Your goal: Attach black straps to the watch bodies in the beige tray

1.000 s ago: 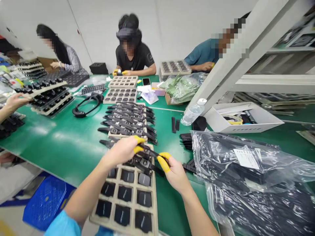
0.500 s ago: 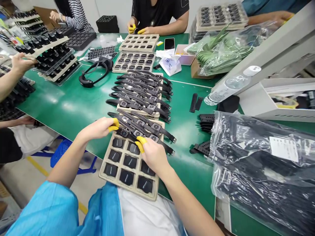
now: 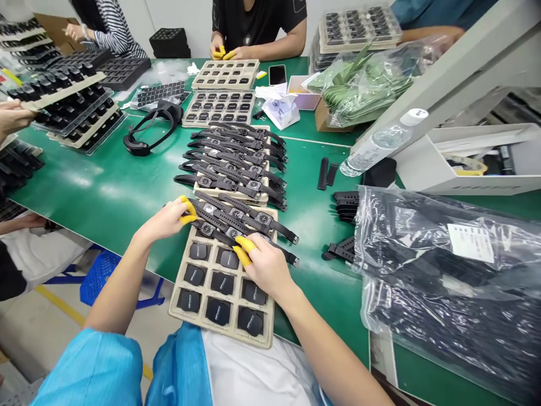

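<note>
Yellow finger covers sit on the fingertips of both hands. My left hand [image 3: 165,222] pinches the left strap end of a black smartwatch [image 3: 207,229], which lies back side up over the upper part of a beige tray [image 3: 172,301]. My right hand [image 3: 265,264] is closed with thumb and finger on the strap at the watch's other side. More strapped watches [image 3: 236,213] lie slanted across the tray just beyond. Nearer me, its compartments hold square black watch bodies [image 3: 222,282] without visible straps. The exact strap ends inside my fingers are hidden.
Behind stands another tray piled with strapped watches [image 3: 230,169]. At right are loose straps [image 3: 346,206], plastic bags of black straps [image 3: 422,237], a bottle [image 3: 376,149] and a white box [image 3: 477,180]. A black headset [image 3: 147,129] lies left. Co-workers sit around the green table [image 3: 127,186].
The view has shifted a little. The watch between my hands now lies flatter and more visible, its strap stretched toward my right fingers. The co-worker's hand at left has moved toward the edge.
</note>
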Demonstrator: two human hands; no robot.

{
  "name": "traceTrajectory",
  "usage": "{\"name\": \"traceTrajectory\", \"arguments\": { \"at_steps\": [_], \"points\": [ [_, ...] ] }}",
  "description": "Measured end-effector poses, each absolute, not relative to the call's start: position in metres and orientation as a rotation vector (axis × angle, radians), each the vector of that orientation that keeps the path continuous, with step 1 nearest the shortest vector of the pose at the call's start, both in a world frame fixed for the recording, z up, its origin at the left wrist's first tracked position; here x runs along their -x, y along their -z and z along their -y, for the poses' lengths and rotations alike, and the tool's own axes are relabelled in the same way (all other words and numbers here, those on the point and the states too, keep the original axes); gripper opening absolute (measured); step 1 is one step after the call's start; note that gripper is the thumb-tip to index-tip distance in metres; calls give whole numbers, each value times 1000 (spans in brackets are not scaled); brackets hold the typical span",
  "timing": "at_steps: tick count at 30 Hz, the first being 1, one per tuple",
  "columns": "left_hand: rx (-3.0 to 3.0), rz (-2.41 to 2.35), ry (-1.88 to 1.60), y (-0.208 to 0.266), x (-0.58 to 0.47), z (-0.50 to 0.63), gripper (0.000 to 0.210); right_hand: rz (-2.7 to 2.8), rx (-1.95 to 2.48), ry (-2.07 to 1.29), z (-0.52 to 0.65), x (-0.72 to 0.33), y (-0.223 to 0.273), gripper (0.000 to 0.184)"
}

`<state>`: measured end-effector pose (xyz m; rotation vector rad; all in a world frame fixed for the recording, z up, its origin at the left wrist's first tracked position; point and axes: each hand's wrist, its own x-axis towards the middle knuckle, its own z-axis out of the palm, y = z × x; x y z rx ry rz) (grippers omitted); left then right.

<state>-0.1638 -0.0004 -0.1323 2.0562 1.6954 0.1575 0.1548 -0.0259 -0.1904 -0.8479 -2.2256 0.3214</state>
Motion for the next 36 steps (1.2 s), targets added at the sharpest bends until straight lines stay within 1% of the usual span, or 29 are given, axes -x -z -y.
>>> {"name": "traceTrajectory", "arguments": {
  "at_steps": [3, 5, 7, 9, 11, 13, 17, 19, 21, 24, 30, 33, 36],
  "points": [
    [-2139, -1756, -311, 132, 172, 7, 26, 2054, 928, -342, 13, -171, 186, 17],
    [-2192, -1850, -414, 127, 169, 12, 29, 1937, 1100, -323, -5, -191, 189, 18],
    [-2162, -1894, -554, 121, 155, 20, 25, 1844, 1318, -243, -27, -218, 195, 19],
    [-2201, -1696, -688, 118, 128, 31, 20, 1776, 1486, -158, -45, -246, 203, 20],
    [-2299, -1466, -612, 121, 91, 46, 19, 1723, 1566, -114, -58, -267, 211, 21],
    [-2455, -1367, -492, 128, 54, 60, 23, 1681, 1584, -102, -64, -278, 216, 22],
    [-2767, -1411, -162, 145, 5, 72, 28, 1656, 1584, -139, -64, -276, 219, 26],
    [-2837, -1416, 4, 147, -3, 72, 27, 1687, 1589, -176, -63, -271, 221, 29],
    [-2866, -1439, 95, 146, -7, 70, 25, 1740, 1597, -212, -63, -266, 224, 31],
    [-2888, -1500, 110, 143, -13, 67, 24, 1834, 1626, -268, -62, -261, 229, 32],
    [-2914, -1502, 58, 149, -22, 60, 13, 1857, 1666, -281, -63, -257, 227, 30],
    [-2880, -1529, 15, 153, -20, 58, 11, 1912, 1657, -253, -60, -273, 215, 31],
    [-2808, -1529, -28, 156, -18, 58, 8, 2084, 1610, -266, -52, -304, 208, 31]
  ]
}}
